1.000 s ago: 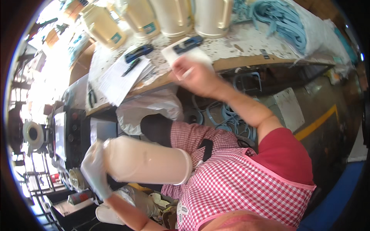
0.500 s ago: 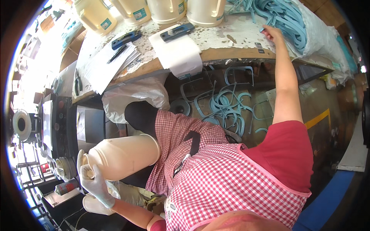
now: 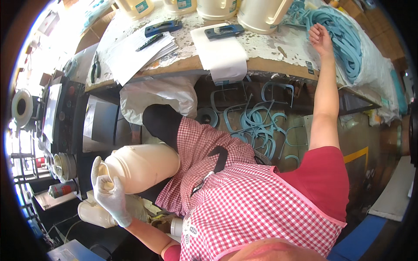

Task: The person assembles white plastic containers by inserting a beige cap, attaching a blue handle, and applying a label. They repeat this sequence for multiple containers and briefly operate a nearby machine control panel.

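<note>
Lying on its side across my lap is a cream plastic jug (image 3: 148, 167), its mouth toward the left. My left hand (image 3: 112, 195), in a white glove, is closed around the jug's neck. My bare right hand (image 3: 321, 40) is stretched out over the far right of the table, its fingers curled in. Beside it a heap of light blue plastic strips (image 3: 346, 43) spills from a white sack (image 3: 374, 71). Whether anything sits inside the right fingers is hidden.
Several cream jugs (image 3: 261, 15) stand along the table's far side. Nearer are two blue-handled tools (image 3: 224, 31), paper sheets (image 3: 126, 61), a black pen-shaped cutter (image 3: 149, 41) and pliers (image 3: 96, 67). Blue offcuts (image 3: 257, 122) lie tangled below the table (image 3: 283, 65).
My right hand had a blue strip's end between its fingertips; now its fingers are curled and no strip end shows there. The view has shifted slightly. My left hand keeps hold of the jug.
</note>
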